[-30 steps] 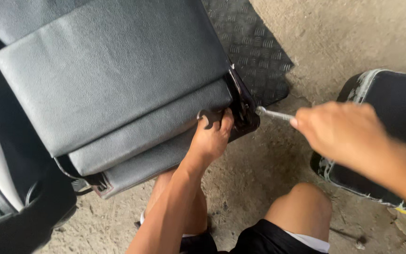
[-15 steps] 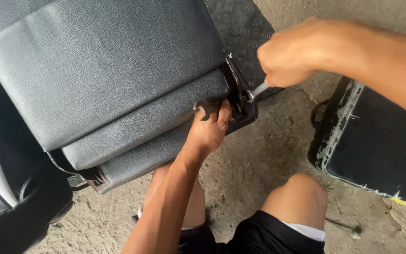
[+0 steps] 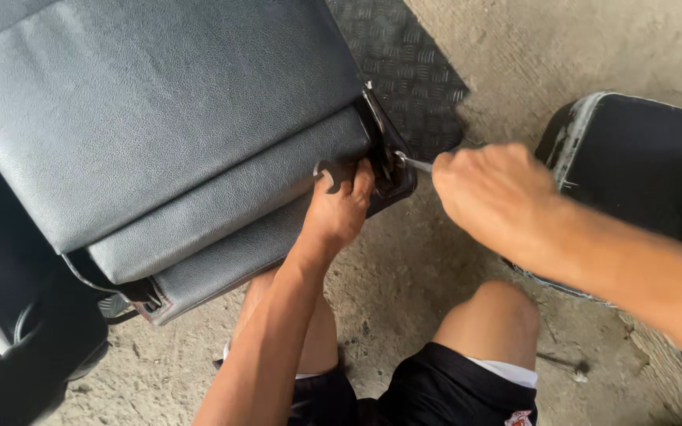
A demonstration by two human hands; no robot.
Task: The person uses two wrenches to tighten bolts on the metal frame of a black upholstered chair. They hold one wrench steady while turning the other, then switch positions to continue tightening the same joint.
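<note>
The fingers of the left hand curl up against the lower right corner of the grey seat cushion, a little right of the frame's middle, and they press on a small dark open-ended spanner whose forked jaw shows just above the knuckles. The fingers lie close together on it; how much of the tool's shank they enclose is hidden under the hand.

Just to the right, the right hand is closed into a fist around a thin metal tool, likely a screwdriver. Only its bright shaft shows, sticking out leftwards from between thumb and forefinger, with the handle buried in the palm. The tip of that shaft meets the black hinge bracket at the cushion's corner, so bracket and tip sit between the two hands, touching the left fingertips on one side and near the right knuckles on the other.

Outward from there, the cushion fills the upper left of the frame, its folded layers stacked and tilted. A strip of chequer-plate mat lies behind the bracket at top centre. A second dark seat part with a pale edge rests at the right. Bare knees and black shorts sit at bottom centre on the rough concrete floor.
</note>
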